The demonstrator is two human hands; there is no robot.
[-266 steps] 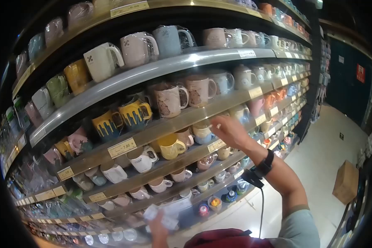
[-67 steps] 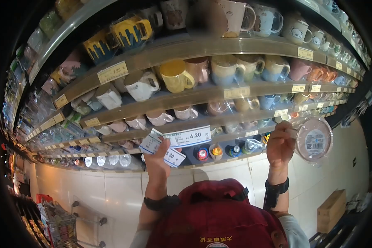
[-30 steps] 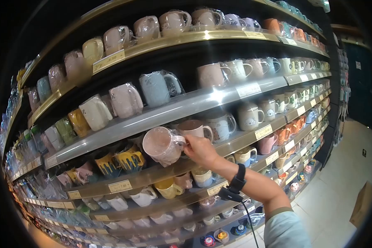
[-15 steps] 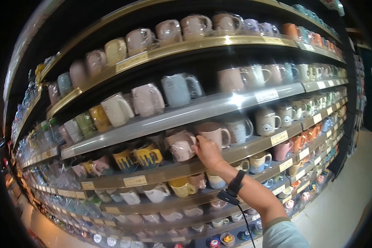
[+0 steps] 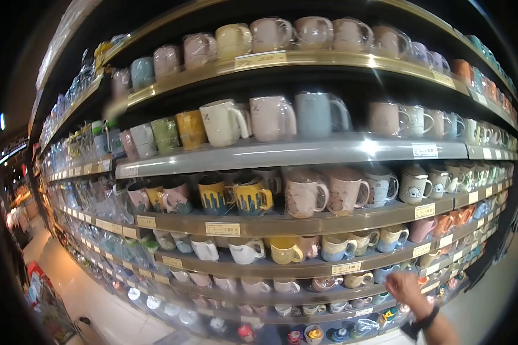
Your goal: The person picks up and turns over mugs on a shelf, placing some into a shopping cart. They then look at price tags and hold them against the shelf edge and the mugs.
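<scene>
R hand [image 5: 404, 287] moved off pink mug [image 5: 303, 194] — tag [image 5: 223, 229] lower L: 7.80.

Right hand [image 5: 404, 288] is down in the lower right of the frame, forearm [image 5: 442, 332] angling up and left from the bottom edge, fingers kinda curled I think, bit blurry tbh.

"What does the grey shelf [image 5: 230, 163] carry?"

"Along its front edge, a green mug [image 5: 166, 135] near the left corner, a blue mug [image 5: 313, 115] about midway."

"And the brown shelf [image 5: 305, 226] beneath?"

"Two pink mugs [image 5: 303, 194] near the front edge, about midway; two yellow mugs [image 5: 249, 196] nearer the left corner; a lidded mug [image 5: 414, 186] towards the right end."
</scene>
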